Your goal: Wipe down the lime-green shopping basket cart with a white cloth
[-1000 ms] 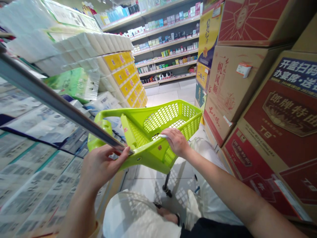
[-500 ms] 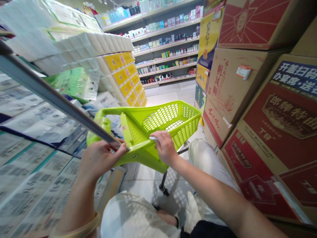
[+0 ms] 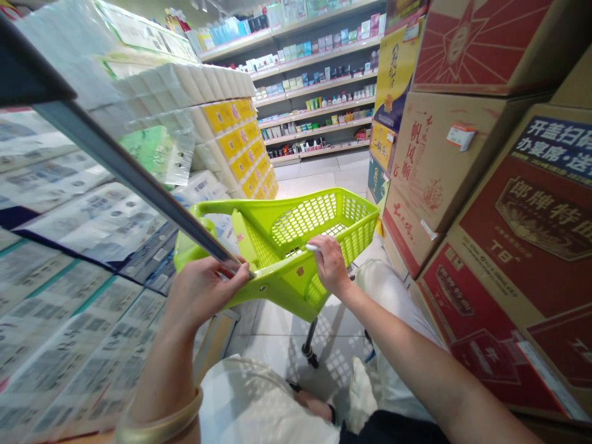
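A bright green plastic shopping cart [image 3: 287, 280] stands before me, its latticed basket pointing away to the right; no goods show in it. My left hand [image 3: 203, 290] closes around the lower end of a long grey metal pole [image 3: 139, 185] at the cart's near side. The pole slants up to the left and ends in a dark piece. On the cart's near rim rests my right hand [image 3: 330, 265], fingers curled over the edge. A small white tip [image 3: 313, 248] shows at those fingers; its kind is unclear.
Plastic-wrapped paper packs [image 3: 83, 320] are stacked at the left, with yellow-fronted packs [image 3: 235, 148] farther back. Large cartons [image 3: 509, 246] line the right side. Shelves of small goods [image 3: 319, 86] cross the far end. The tiled floor [image 3: 319, 172] runs between the stacks.
The cart appears slightly farther right in view. My right hand has slid a little forward along its rim. More of the pole's dark upper end shows; my left hand keeps its hold.
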Available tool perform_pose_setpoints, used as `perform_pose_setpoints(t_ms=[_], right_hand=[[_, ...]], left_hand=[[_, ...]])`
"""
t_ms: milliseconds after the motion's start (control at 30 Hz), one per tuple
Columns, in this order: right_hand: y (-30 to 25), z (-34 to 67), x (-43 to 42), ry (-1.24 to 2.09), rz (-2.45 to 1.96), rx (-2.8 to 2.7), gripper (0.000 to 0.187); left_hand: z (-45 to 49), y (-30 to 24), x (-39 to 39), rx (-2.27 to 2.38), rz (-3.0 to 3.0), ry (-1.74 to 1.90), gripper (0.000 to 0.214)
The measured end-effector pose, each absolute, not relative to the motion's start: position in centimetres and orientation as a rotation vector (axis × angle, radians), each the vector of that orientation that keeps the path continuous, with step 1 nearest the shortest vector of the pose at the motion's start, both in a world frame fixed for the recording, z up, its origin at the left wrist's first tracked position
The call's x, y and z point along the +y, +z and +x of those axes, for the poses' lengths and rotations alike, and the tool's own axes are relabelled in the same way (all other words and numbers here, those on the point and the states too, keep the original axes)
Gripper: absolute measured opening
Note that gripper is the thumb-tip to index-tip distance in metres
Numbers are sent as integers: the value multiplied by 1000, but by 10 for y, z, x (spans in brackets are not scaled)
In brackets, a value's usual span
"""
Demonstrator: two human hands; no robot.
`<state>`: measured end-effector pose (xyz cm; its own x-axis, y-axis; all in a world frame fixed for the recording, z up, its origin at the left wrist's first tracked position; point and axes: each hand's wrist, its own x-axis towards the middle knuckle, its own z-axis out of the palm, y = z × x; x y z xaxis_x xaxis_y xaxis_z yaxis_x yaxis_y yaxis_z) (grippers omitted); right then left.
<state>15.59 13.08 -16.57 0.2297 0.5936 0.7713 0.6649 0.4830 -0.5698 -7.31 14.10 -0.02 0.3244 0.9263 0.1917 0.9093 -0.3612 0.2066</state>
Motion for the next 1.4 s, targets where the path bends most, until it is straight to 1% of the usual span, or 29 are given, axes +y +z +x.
perform_pose_setpoints(t_ms=[67, 100, 233, 333, 500, 600, 800, 900, 1033, 1133, 1200, 1233, 1267, 1333, 1400], right_hand=[[-153, 128, 122, -32, -1164, -1338, 24], [-146, 114, 116, 5, -1120, -1376, 25], [-127, 83, 103, 30, -960, -1521, 26], [-135, 107, 109, -16, -940, -1646, 26], [-156, 161, 127, -61, -1205, -1555, 24], [-148, 148, 123, -27, -1245, -1485, 22], [-120, 94, 110, 60, -1006, -1659, 24], [-129, 112, 113, 64, -997, -1700, 24], [-151, 156, 123, -14, -1144, -1618, 24], [-156, 165, 125, -46, -1237, -1554, 23], [-153, 156, 123, -34, -1269, -1508, 22], [-151, 149, 122, -24, -1273, -1490, 22], [-149, 142, 121, -15, -1270, -1479, 22], [-146, 129, 120, -3, -1257, -1470, 23], [-144, 121, 120, 8, -1255, -1468, 24]], left_hand=[[-64, 2, 138, 1767, 2475, 358, 37], [-61, 3, 136, 1786, 2469, 343, 38], [-61, 1, 136, 1768, 2496, 423, 42], [-69, -4, 141, 1675, 2494, 481, 46], [-76, -6, 144, 1674, 2493, 482, 47], [-71, -4, 142, 1727, 2519, 455, 46], [-67, -3, 137, 1720, 2550, 484, 47], [-69, -2, 134, 1694, 2541, 483, 47], [-68, 0, 131, 1669, 2532, 490, 45], [-68, 0, 131, 1696, 2523, 536, 41], [-69, -1, 127, 1772, 2575, 657, 36], [-70, -3, 122, 1842, 2604, 777, 34], [-70, -6, 117, 1916, 2629, 935, 34], [-68, -13, 102, 2029, 2594, 1372, 41], [-59, -21, 90, 1806, 2626, 1756, 40]])
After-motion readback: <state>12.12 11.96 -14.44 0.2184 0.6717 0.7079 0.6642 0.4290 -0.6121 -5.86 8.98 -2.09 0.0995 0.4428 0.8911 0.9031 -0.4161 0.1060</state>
